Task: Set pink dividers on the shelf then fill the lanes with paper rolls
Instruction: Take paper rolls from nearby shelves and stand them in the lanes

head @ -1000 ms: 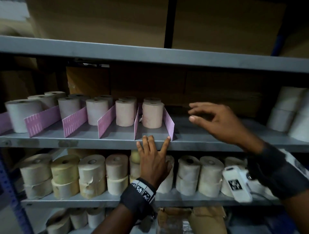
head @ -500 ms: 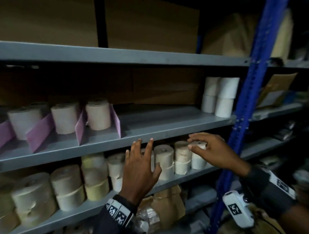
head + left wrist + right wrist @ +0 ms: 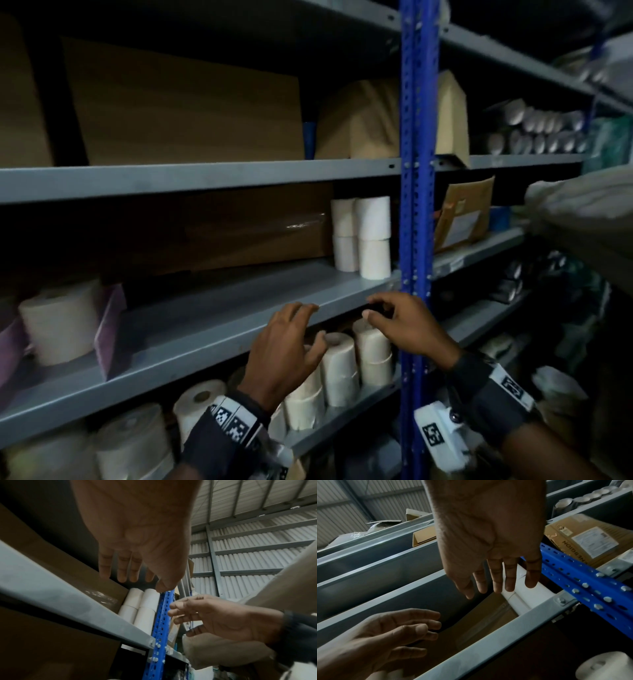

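A grey metal shelf runs across the head view. At its left end a pink divider stands beside a paper roll. Stacked white paper rolls stand at its right end by the blue upright. My left hand hovers at the shelf's front edge, fingers relaxed, holding nothing. Just to its right, my right hand also hangs empty with loosely bent fingers. In the left wrist view the left hand is spread and the white rolls lie beyond it. The right hand shows straight fingers.
The shelf below holds several cream paper rolls. Brown cardboard boxes fill the shelf above and a flat box lies at the back of the middle shelf. Right of the blue upright are parcels and dark rolls.
The view has swung right, so the divided lanes slid off to the left. Both hands moved right along the shelf front and came closer together, still empty.
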Demonstrator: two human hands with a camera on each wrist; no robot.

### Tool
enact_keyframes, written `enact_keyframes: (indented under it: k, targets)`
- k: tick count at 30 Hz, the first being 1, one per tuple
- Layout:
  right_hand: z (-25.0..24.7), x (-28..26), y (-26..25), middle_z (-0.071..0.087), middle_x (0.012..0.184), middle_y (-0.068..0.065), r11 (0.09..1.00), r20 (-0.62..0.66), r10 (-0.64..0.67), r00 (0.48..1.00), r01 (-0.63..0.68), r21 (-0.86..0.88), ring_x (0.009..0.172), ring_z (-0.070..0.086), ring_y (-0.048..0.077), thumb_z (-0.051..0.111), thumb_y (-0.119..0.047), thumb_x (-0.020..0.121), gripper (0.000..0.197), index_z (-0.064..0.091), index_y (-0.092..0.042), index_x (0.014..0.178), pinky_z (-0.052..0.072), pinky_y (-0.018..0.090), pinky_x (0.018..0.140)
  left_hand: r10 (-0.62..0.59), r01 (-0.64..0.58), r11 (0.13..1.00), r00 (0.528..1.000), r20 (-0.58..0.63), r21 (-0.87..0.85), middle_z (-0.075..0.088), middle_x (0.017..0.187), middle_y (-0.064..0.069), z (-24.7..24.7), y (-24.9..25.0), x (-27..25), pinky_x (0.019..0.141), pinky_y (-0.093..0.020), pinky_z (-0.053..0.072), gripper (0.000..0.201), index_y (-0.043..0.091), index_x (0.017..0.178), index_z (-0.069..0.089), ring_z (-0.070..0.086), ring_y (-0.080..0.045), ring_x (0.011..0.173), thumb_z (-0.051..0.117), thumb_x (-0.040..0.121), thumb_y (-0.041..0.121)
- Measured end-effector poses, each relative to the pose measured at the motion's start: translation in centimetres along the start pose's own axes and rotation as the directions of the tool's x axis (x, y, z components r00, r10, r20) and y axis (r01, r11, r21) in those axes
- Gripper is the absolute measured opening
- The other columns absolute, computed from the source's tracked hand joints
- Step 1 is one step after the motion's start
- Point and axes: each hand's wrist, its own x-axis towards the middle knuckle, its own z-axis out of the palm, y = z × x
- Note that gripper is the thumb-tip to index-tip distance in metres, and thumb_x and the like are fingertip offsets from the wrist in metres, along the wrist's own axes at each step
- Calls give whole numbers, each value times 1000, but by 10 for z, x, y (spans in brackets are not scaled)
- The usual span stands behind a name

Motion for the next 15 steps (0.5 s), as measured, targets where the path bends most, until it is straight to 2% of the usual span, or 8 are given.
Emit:
enact_keyframes:
  k: [3, 6, 10, 13, 15]
  targets:
    - [-15, 25, 7, 71, 108, -8, 1000, -56, 25, 998, -26, -10, 95, 65, 8, 73, -37, 83, 33, 70, -26, 113, 52, 27, 89, 28, -28, 1000, 999, 20, -6, 61, 137, 7, 11, 9, 38, 101, -30, 44, 42, 28, 136, 60, 56, -15, 126, 57, 98, 46]
    - [-25, 52, 10, 68, 115, -7, 999, -135, 34, 990, -34, -2, 100, 62, 10, 71, -38, 85, 36, 68, -25, 119, 50, 27, 90, 34, -32, 999, 998, 47, -35, 65, 132, 6, 21, 12, 78, 100, -31, 46, 39, 27, 130, 65, 59, -15, 123, 57, 97, 47]
    - [-34, 95, 11, 62, 106, -11, 998, -168, 14, 986, -23, -51, 104, 58, 13, 66, -42, 87, 43, 62, -25, 127, 48, 30, 90, 61, -56, 996, 996, 65, -74, 67, 131, 4, 35, 13, 134, 100, -33, 48, 39, 27, 127, 68, 60, -17, 122, 59, 95, 48]
    - [-44, 132, 15, 62, 128, 0, 988, -210, -30, 977, -4, -156, 116, 58, 20, 66, -41, 88, 49, 58, -23, 132, 48, 37, 97, 89, -81, 990, 994, 68, -116, 69, 127, 1, 44, 7, 178, 96, -36, 53, 42, 25, 127, 68, 63, -18, 116, 60, 93, 49]
    - [-51, 154, 19, 58, 134, 3, 975, -213, -36, 976, -12, -220, 121, 56, 23, 65, -42, 88, 53, 55, -23, 136, 47, 37, 99, 106, -93, 983, 992, 74, -156, 70, 124, -1, 50, 1, 203, 93, -36, 54, 46, 23, 128, 67, 65, -19, 111, 61, 91, 50]
